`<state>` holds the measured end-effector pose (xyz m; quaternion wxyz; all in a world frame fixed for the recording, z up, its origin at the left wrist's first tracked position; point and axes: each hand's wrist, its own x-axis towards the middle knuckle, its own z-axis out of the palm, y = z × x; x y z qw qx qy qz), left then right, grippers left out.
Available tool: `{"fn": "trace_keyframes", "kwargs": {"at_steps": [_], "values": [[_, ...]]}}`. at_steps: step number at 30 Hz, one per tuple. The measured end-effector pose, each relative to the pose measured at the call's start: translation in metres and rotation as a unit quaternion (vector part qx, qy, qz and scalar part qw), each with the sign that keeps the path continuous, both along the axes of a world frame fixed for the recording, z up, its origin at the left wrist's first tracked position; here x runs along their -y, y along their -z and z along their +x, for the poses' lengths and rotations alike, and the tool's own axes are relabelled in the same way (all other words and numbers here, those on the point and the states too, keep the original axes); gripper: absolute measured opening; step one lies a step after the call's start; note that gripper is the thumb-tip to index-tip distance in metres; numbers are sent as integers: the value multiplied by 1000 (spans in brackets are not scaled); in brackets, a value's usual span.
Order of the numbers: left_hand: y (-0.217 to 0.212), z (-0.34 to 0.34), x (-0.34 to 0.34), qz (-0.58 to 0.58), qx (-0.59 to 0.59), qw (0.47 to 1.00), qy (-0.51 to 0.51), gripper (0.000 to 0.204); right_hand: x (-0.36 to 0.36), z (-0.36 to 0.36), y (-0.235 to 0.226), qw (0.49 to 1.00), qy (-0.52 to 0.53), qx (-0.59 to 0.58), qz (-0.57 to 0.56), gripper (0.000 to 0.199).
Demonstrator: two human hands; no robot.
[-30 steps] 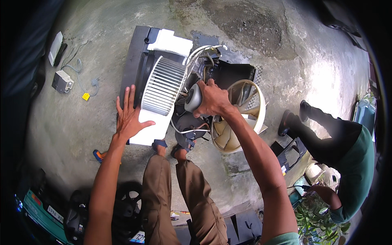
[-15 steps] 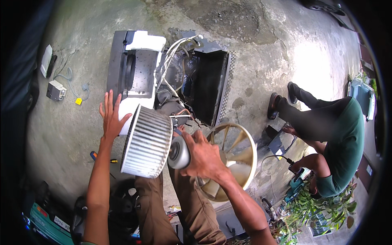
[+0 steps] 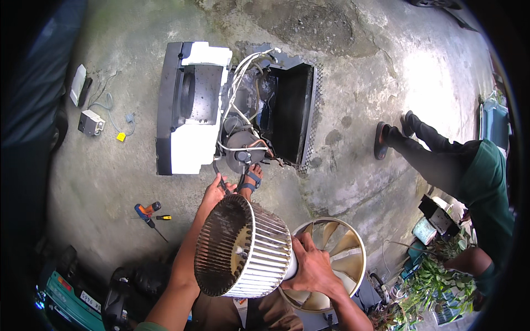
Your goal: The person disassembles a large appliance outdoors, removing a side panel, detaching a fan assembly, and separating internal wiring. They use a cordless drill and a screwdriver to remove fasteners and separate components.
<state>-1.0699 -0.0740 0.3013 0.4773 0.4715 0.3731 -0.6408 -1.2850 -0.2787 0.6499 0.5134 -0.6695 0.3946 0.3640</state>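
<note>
My right hand (image 3: 314, 263) is closed around the motor between a dirty squirrel-cage blower wheel (image 3: 265, 254) and a yellowed fan blade (image 3: 349, 259). The motor itself is mostly hidden by that hand and the wheel. The wheel's open, grimy end tilts toward the left. Just above the wheel, my left hand (image 3: 214, 193) pinches a black cord (image 3: 222, 182). Beyond it lies an opened air conditioner unit (image 3: 201, 149) with a white and dark grey front, loose white wires (image 3: 236, 77) and a round compressor (image 3: 238, 148).
My sandalled foot (image 3: 252, 179) is close to the compressor. At left on the concrete lie an orange and blue drill (image 3: 147, 212), a yellow screwdriver (image 3: 163, 217) and a small white control box (image 3: 90, 122). A person in green (image 3: 486, 176) is at right, near leafy plants (image 3: 430, 281).
The blower wheel, motor and fan have come nearer me and turned, showing the wheel's open end. My left hand left the white casing for the black cord. The person in green moved right.
</note>
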Motion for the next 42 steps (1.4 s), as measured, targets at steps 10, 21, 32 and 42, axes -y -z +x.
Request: {"fn": "trace_keyframes", "kwargs": {"at_steps": [10,21,32,42], "values": [[-7,-12,-8,49,94,992,-63,19,-8,-25,6,996,13,-6,-87,107],[99,0,49,200,403,802,393,29,-30,-48,72,994,-22,-35,-101,110],[1,-29,7,-62,473,589,653,27,-32,-47,105,998,16,-24,-57,115],[78,21,4,165,357,696,601,63,-21,-66,89,996,1,-66,-53,117]]}}
